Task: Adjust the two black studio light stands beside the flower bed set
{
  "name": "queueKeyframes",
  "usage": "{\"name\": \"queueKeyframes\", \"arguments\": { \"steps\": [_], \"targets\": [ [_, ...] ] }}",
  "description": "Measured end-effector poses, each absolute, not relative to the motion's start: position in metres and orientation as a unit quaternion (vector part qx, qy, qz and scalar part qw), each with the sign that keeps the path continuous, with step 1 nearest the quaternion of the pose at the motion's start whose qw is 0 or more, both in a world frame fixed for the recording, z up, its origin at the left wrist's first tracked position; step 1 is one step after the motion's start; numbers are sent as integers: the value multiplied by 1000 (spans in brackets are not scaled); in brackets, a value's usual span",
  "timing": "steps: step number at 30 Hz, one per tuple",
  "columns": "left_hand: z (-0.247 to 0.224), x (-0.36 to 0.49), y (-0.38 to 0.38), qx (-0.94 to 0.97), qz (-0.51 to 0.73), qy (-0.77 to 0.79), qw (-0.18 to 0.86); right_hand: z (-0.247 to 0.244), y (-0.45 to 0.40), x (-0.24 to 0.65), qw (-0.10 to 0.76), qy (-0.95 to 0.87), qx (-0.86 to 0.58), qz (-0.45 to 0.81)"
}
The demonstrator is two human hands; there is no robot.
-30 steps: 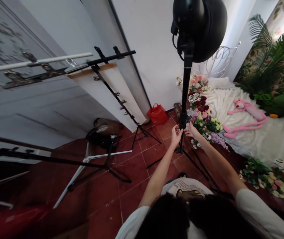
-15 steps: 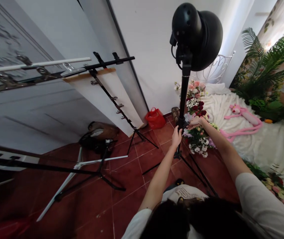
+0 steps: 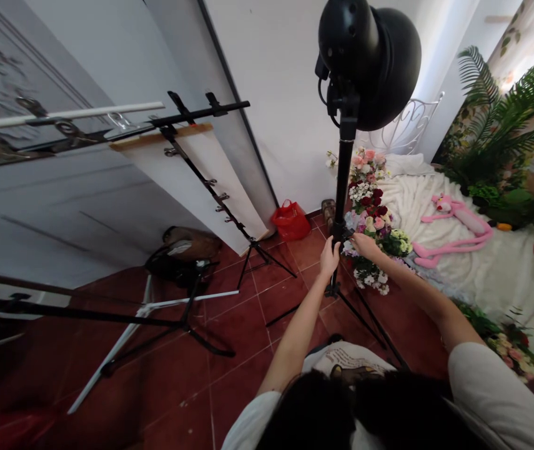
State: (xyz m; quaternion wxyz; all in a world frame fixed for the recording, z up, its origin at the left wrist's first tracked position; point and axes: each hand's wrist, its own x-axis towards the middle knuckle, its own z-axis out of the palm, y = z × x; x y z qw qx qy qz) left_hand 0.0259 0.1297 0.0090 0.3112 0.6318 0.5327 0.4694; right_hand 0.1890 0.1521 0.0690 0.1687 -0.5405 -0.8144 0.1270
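Note:
Upright in front of me is a black light stand (image 3: pixel 343 181), topped by a black studio lamp (image 3: pixel 365 62) whose round head faces away to the right. My left hand (image 3: pixel 329 257) is wrapped around the pole just under its joint. At the joint's right side, my right hand (image 3: pixel 363 245) has its fingers closed on the stand's small locking knob (image 3: pixel 348 234). Below, the stand's tripod legs (image 3: pixel 360 319) spread over the floor. Artificial flowers (image 3: pixel 374 215) stand right behind my right hand.
A backdrop stand with white paper (image 3: pixel 187 181) and metal clips rises to the left. Other tripod legs (image 3: pixel 145 312) cross the red tiled floor. A red bag (image 3: pixel 291 220) sits by the wall. On the right, a pink plush toy (image 3: pixel 463 224) lies on a white blanket (image 3: pixel 482 281).
My right hand has turned from palm-up with spread fingers to a closed grip at the knob, its elbow swinging outward. The left hand stays on the pole. The view has shifted slightly.

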Motion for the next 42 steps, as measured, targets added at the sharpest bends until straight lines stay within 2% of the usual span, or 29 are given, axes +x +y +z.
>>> {"name": "queueKeyframes", "arguments": {
  "steps": [5, 11, 13, 18, 23, 28, 36, 39, 42],
  "targets": [
    [6, 25, 131, 630, 483, 517, 321, 64, 126, 167, 326, -751, -554, 154],
    [5, 25, 131, 628, 484, 512, 331, 89, 125, 136, 406, -671, -569, 250],
    [4, 25, 131, 634, 485, 505, 328, 94, 129, 135, 406, -672, -560, 264],
    [4, 25, 132, 643, 481, 502, 320, 80, 124, 153, 334, -741, -528, 244],
    [6, 26, 132, 629, 479, 522, 319, 52, 100, 168, 370, -742, -529, 181],
    [7, 27, 131, 625, 480, 524, 322, 51, 99, 170, 364, -746, -542, 129],
    [5, 28, 131, 619, 477, 534, 323, 17, 53, 171, 362, -720, -574, 146],
    [4, 27, 132, 621, 476, 531, 325, 29, 61, 155, 413, -684, -583, 145],
    [5, 26, 131, 623, 480, 518, 335, 61, 91, 134, 439, -641, -601, 188]
  ]
}}
